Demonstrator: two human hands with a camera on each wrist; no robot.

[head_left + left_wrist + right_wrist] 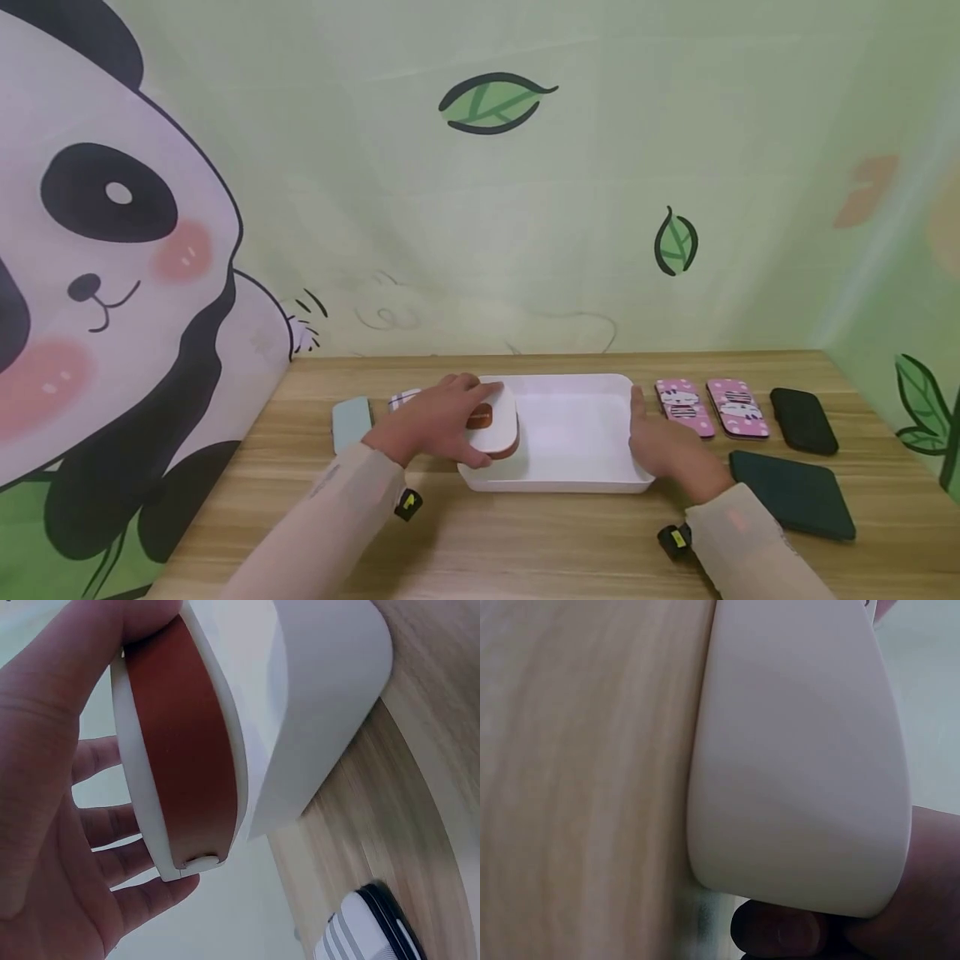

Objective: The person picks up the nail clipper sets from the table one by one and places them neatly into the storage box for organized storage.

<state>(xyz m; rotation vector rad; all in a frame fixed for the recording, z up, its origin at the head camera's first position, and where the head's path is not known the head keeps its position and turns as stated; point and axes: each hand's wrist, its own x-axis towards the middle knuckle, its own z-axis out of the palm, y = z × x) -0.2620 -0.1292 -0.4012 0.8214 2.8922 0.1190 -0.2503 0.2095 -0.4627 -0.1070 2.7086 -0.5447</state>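
Observation:
My left hand (438,421) grips a white rounded-square case (504,421) with a brown label on top, above the left end of a white tray (555,486). Up close in the left wrist view, a reddish-brown band runs along the side of the case (187,750), and the thumb and fingers lie on opposite sides of it. At the tray's right end, my right hand (675,454) holds the side wall. The right wrist view shows the tray's outer wall (795,765) large, with a fingertip (795,934) beside its corner.
Left of the tray lie a light blue case (352,423) and a checked item (402,398), partly hidden by my left hand. Two pink patterned cases (737,408), a black case (804,421) and a dark green flat case (791,493) lie to the right. A printed curtain (525,233) hangs behind the table.

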